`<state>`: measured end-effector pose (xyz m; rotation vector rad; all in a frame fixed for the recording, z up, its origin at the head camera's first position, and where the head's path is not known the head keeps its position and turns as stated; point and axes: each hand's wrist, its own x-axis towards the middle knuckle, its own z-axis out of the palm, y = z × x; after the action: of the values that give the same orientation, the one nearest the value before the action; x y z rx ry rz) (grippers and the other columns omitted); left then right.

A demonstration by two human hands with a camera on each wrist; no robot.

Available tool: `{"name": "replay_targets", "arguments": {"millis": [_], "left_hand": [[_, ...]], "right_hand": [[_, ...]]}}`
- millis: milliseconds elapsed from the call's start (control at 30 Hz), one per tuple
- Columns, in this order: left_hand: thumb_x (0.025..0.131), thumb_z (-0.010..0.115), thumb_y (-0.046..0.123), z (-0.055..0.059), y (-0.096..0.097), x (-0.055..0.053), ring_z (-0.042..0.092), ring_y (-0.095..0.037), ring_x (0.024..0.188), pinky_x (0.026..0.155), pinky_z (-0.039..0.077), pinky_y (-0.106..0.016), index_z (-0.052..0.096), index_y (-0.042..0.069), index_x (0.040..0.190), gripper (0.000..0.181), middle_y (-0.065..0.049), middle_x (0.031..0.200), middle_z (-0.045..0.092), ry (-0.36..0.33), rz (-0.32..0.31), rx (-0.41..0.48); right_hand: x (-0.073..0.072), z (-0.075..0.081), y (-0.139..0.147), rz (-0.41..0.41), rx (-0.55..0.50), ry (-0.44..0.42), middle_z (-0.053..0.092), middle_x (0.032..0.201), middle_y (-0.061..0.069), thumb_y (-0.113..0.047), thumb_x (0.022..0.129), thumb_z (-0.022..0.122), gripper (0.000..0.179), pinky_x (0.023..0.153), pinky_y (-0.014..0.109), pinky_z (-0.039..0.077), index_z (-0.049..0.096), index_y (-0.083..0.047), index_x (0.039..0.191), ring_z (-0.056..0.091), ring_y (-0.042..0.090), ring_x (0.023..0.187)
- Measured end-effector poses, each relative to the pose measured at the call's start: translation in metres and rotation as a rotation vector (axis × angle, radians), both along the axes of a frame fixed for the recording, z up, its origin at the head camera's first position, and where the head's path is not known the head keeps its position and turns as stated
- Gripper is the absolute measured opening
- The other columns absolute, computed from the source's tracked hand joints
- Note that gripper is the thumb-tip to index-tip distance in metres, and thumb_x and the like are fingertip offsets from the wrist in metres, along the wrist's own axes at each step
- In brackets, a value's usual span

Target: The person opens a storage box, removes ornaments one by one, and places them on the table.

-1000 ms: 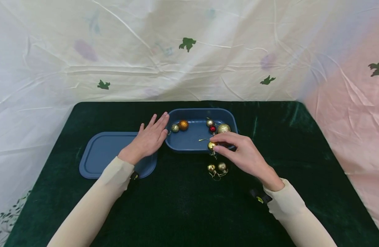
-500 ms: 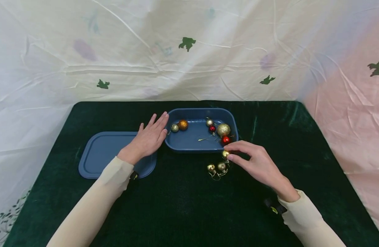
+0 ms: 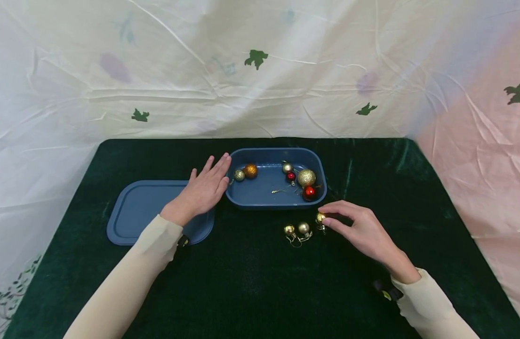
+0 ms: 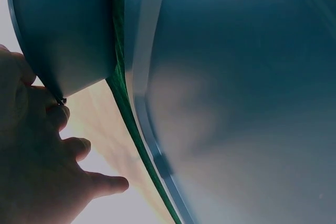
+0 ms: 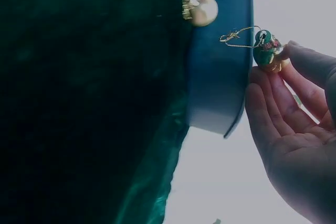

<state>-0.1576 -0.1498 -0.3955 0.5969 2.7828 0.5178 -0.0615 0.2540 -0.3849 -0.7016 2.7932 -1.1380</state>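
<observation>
My right hand [image 3: 363, 230] pinches a small shiny gold bauble [image 3: 321, 217] between thumb and fingers, off the front right corner of the blue box [image 3: 260, 205]. Its cap and gold string loop [image 5: 239, 38] show in the right wrist view. My left hand [image 3: 200, 190] lies with straight, spread fingers at the box's left wall, its wrist over the blue lid [image 3: 134, 212]. Inside the box are an orange bauble [image 3: 250, 171], a small pale gold one [image 3: 239, 175], a large glittery gold one [image 3: 306, 178], a bright red one [image 3: 309, 192], a small dark red one [image 3: 291, 175] and a champagne one [image 3: 287, 167].
In front of the box, a gold bauble [image 3: 289, 230] and a champagne-coloured bauble [image 3: 304, 228] with string loops lie on the dark green tablecloth [image 3: 251, 282]. A pale hanging cloth [image 3: 200, 103] rises behind the table.
My right hand has moved from over the box rightward and toward the front, carrying the gold bauble. The bright red bauble in the box has come into sight. My left hand stays put.
</observation>
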Motion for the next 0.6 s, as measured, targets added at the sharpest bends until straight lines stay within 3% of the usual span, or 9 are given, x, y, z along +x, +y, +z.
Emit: {"name": "replay_targets", "arguments": {"millis": [333, 600], "left_hand": [[0.113, 0.025, 0.037, 0.003, -0.001, 0.002, -0.006, -0.035, 0.159, 0.119, 0.005, -0.073, 0.001, 0.019, 0.168, 0.062, 0.002, 0.174, -0.007, -0.008, 0.004, -0.005], [0.113, 0.025, 0.037, 0.004, 0.0, 0.002, -0.007, -0.033, 0.159, 0.119, 0.004, -0.072, 0.001, 0.019, 0.168, 0.062, 0.002, 0.174, -0.006, -0.015, 0.002, 0.004]], "right_hand": [[-0.003, -0.018, 0.005, 0.046, 0.037, -0.06, 0.071, 0.124, -0.005, -0.017, 0.099, 0.071, 0.028, 0.091, 0.044, 0.057, 0.071, -0.014, 0.126, 0.067, 0.011, 0.113], [-0.007, -0.024, 0.006, 0.069, 0.045, -0.103, 0.071, 0.121, -0.006, -0.019, 0.099, 0.071, 0.028, 0.089, 0.037, 0.057, 0.071, -0.015, 0.126, 0.067, 0.007, 0.107]]}}
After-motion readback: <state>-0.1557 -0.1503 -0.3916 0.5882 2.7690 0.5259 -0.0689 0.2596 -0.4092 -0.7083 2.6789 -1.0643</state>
